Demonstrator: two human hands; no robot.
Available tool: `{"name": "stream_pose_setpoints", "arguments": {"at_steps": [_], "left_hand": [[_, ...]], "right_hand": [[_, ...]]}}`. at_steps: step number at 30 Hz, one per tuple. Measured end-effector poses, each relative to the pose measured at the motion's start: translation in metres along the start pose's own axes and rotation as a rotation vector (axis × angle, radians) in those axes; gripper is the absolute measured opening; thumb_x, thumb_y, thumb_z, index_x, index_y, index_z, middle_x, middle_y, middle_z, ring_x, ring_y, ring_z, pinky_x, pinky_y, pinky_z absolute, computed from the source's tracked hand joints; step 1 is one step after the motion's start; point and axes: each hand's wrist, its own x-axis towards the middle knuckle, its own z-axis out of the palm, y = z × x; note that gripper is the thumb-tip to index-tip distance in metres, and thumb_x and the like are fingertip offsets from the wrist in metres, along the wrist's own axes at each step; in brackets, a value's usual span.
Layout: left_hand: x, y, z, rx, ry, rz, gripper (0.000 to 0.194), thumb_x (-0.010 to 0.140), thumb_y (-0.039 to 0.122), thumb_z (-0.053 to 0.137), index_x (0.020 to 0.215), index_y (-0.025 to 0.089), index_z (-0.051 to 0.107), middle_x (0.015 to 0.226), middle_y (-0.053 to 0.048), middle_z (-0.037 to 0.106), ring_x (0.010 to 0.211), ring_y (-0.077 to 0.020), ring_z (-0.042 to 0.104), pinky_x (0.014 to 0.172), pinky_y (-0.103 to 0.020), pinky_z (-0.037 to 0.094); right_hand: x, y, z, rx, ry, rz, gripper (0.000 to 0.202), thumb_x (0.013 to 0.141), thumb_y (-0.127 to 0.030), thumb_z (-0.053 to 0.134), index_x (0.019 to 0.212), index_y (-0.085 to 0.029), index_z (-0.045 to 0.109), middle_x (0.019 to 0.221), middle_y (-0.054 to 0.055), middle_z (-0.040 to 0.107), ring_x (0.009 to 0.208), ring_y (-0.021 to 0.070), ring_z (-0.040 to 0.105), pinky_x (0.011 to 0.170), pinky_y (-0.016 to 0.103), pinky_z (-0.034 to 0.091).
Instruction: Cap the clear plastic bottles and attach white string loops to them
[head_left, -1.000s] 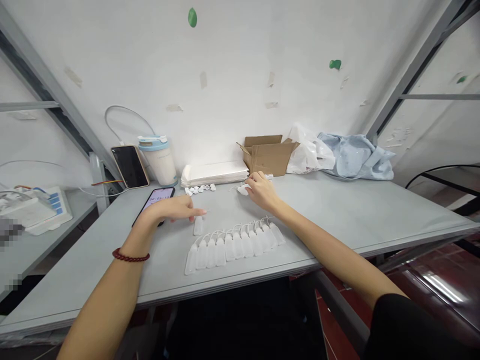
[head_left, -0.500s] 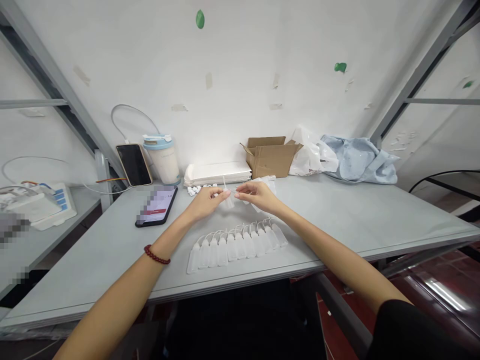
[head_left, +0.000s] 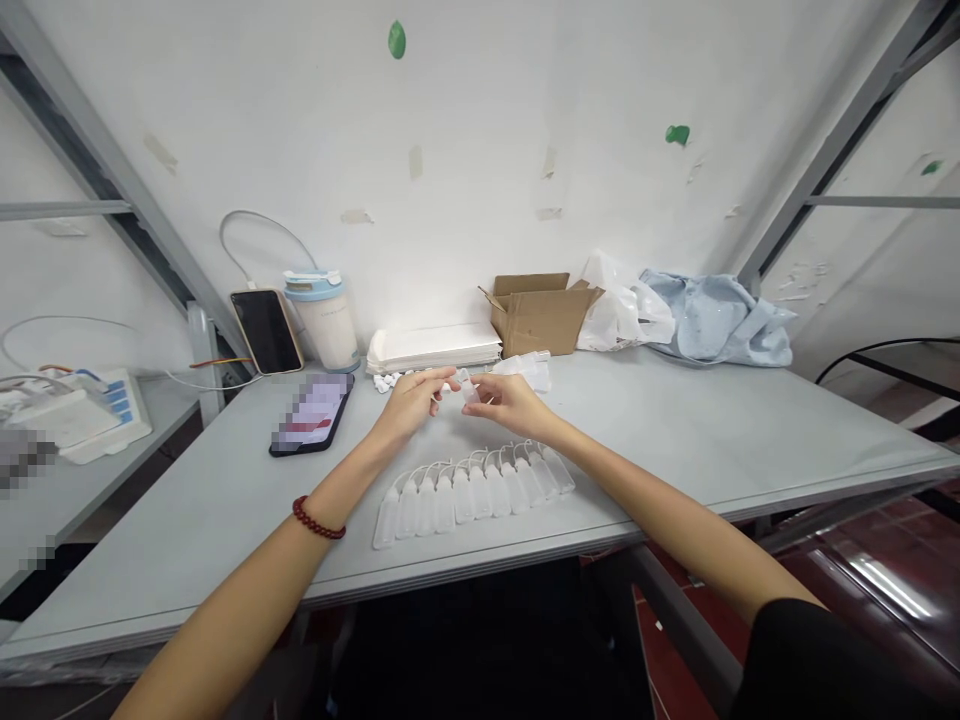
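My right hand [head_left: 510, 403] pinches a small translucent squeeze bottle [head_left: 469, 390] between thumb and fingers, above the table. My left hand [head_left: 411, 403] is just left of it, index finger stretched toward the bottle's upper end and other fingers partly bent. Nothing shows in the left hand; whether its fingertip touches the bottle is unclear. A row of several similar bottles [head_left: 463, 492] with thin curved tubes at their tops lies nearer the table's front edge. More clear bottles [head_left: 531, 372] lie behind my right hand. Small white caps [head_left: 385, 382] are heaped behind my left hand.
On the grey table [head_left: 712, 430], a phone [head_left: 313, 413] lies at left. Behind it stand another phone [head_left: 267, 330] and a blue-lidded cup [head_left: 326, 320]. A white stack [head_left: 435, 347], open carton [head_left: 551, 322], white plastic bag [head_left: 626, 310] and light-blue cloth [head_left: 720, 320] line the wall.
The bottle between my hands has tilted and is now in my right hand. My left fingers have straightened from a pinch. A thin white tube seen upright at my left fingertips no longer shows.
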Motion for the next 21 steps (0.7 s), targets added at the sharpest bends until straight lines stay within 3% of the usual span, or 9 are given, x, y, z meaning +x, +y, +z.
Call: {"name": "stream_pose_setpoints", "arguments": {"at_steps": [6, 21], "left_hand": [[0.0, -0.006, 0.0, -0.102, 0.0, 0.022, 0.037, 0.069, 0.029, 0.063, 0.1, 0.011, 0.069, 0.087, -0.005, 0.069, 0.056, -0.0081, 0.046, 0.063, -0.026, 0.044], [0.002, -0.005, -0.006, -0.325, 0.093, -0.131, 0.023, 0.064, 0.014, 0.074, 0.084, 0.007, 0.067, 0.061, -0.002, 0.065, 0.057, -0.0088, 0.058, 0.062, -0.022, 0.049]], "right_hand": [[-0.002, -0.004, 0.002, -0.035, -0.025, -0.028, 0.035, 0.073, -0.027, 0.069, 0.104, -0.012, 0.066, 0.066, -0.001, 0.06, 0.061, 0.0105, 0.053, 0.062, 0.023, 0.042], [0.0, -0.002, -0.001, -0.042, 0.023, -0.044, 0.031, 0.072, -0.03, 0.069, 0.096, -0.011, 0.065, 0.066, 0.0, 0.061, 0.06, 0.0111, 0.053, 0.06, 0.024, 0.043]]}}
